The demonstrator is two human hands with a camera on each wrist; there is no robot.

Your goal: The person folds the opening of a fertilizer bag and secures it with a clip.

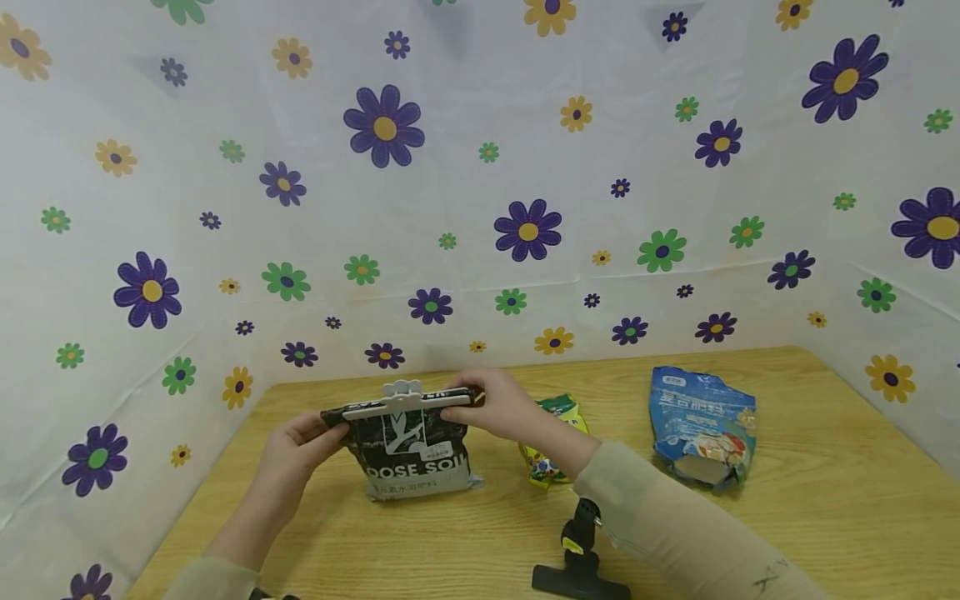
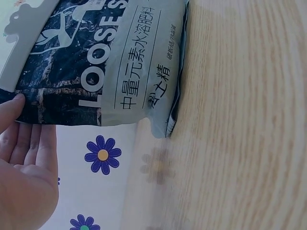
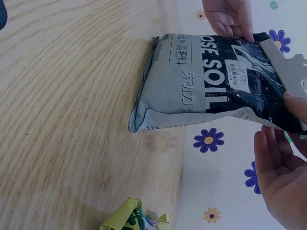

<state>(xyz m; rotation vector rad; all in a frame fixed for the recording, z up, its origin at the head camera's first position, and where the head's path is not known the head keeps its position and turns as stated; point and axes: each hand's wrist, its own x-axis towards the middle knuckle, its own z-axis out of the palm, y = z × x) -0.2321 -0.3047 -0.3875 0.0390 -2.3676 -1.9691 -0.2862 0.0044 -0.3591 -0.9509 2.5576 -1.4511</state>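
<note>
The left hand (image 1: 294, 457) and the right hand (image 1: 501, 405) are pinching opposite upper corners of the black-and-grey bag (image 1: 411, 468) between them, while a pale clip (image 1: 403, 401) is spanning its top edge

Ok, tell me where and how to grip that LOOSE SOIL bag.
Pinch the bag at both upper corners, one hand from each side, thumbs in front, as the left hand and right hand do. The white clip runs along its top edge and the body below bulges, so the ends probably give the flattest hold.
</note>
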